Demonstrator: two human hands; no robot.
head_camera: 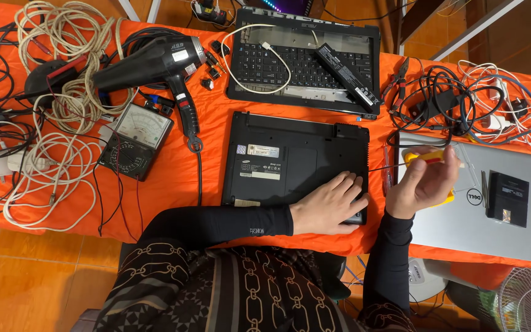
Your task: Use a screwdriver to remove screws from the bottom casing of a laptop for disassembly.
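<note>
While three laptop bodies crowd an orange cloth (210, 132), the left hand (330, 203) lies flat, fingers spread, on an upturned matte-black laptop (278, 157); the right hand (422, 181), just beside it, is closed around a yellow-handled screwdriver (422, 157) above a smooth silver laptop (511, 237).
</note>
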